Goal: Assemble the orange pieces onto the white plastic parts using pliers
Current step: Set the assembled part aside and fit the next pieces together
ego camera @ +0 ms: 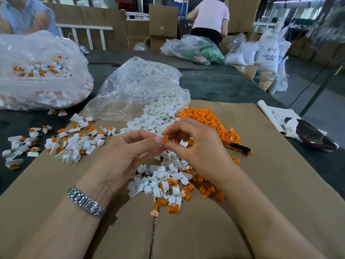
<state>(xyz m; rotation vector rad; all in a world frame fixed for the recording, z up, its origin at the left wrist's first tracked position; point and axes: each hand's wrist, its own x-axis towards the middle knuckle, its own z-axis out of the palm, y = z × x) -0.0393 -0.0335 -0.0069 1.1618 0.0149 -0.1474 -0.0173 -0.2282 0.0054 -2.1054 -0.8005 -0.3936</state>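
Both hands meet over the pile: the right hand (196,144) pinches an orange piece (165,139); the left hand (128,152) pinches something too hidden to tell.

My dark table (214,85) carries flattened cardboard (270,184) heaped with white parts (164,176) and orange pieces (205,116), two clear bags (134,90), pliers (237,146)
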